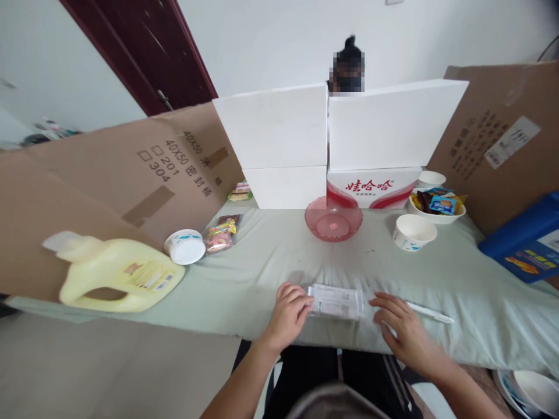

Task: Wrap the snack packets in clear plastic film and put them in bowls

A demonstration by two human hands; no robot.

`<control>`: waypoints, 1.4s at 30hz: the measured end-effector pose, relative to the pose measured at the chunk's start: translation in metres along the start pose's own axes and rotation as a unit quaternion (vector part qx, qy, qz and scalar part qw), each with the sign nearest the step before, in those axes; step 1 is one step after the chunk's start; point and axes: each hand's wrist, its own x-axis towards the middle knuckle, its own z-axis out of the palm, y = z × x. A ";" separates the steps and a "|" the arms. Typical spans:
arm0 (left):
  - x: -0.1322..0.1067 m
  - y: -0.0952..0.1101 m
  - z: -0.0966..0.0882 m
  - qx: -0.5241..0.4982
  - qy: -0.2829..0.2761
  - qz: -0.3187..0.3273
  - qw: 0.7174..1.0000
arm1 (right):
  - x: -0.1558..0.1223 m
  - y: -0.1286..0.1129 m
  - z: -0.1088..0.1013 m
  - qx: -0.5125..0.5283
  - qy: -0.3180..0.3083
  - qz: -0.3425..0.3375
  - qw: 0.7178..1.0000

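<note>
A clear plastic packet (335, 301) with printed text lies flat on the pale green cloth (262, 262) near the table's front edge. My left hand (289, 314) rests at the packet's left end, fingers curled and pinching its edge. My right hand (399, 329) lies at its right end, fingers bent and pressing down on the cloth beside it. A thin white stick-like item (430, 313) lies just right of my right hand.
A pink bowl (333, 219) sits mid-table. Paper cups (413, 231) (185, 246), a white snack bowl (437, 208), snack packs (220, 235), a yellow jug (114, 273) and white boxes (340, 145) surround it. Cardboard sheets (109, 180) flank both sides. A person sits behind the boxes.
</note>
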 end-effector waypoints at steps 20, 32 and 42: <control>0.005 0.039 0.021 0.004 -0.104 0.069 0.992 | 0.010 -0.060 0.037 0.045 -0.071 0.055 0.995; 0.048 0.021 0.038 0.064 -0.160 0.086 0.981 | -0.005 -0.016 0.078 -0.102 0.043 0.094 0.989; 0.043 -0.005 0.016 0.004 -0.211 0.054 0.976 | -0.005 -0.014 0.082 -0.108 0.022 0.067 0.992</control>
